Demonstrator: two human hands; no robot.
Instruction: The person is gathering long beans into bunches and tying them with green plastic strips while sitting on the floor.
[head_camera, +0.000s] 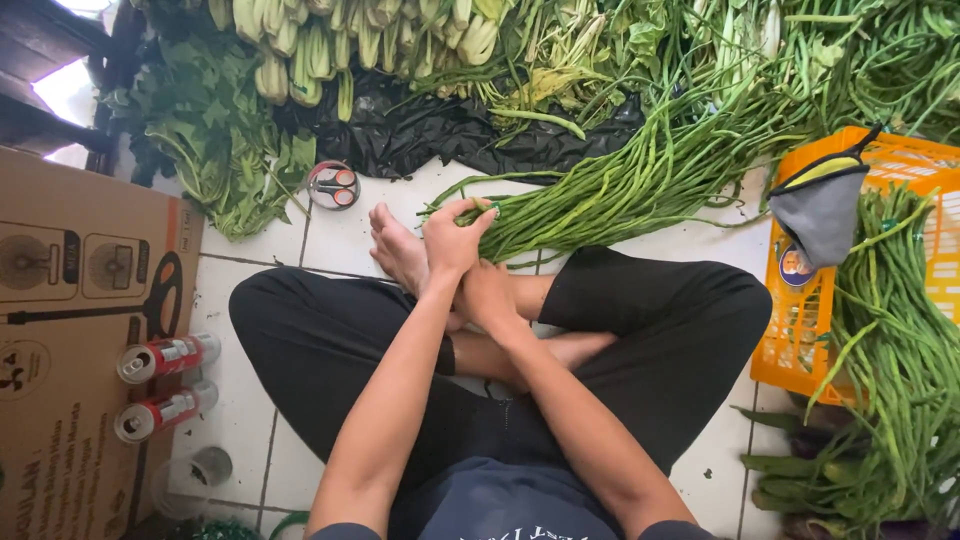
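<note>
Your left hand (455, 238) closed its grip around the cut end of a bundle of long beans (610, 190), which lay across the white tiled floor (240, 390) just past your crossed legs. Your right hand (487, 293) sat just beneath, touching the left wrist; whether its grip held anything you couldn't tell.

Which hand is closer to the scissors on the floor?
Left. The left hand grips the long bean bundle, just right of the scissors. The right hand sits lower, by the crossed legs, farther away.
</note>
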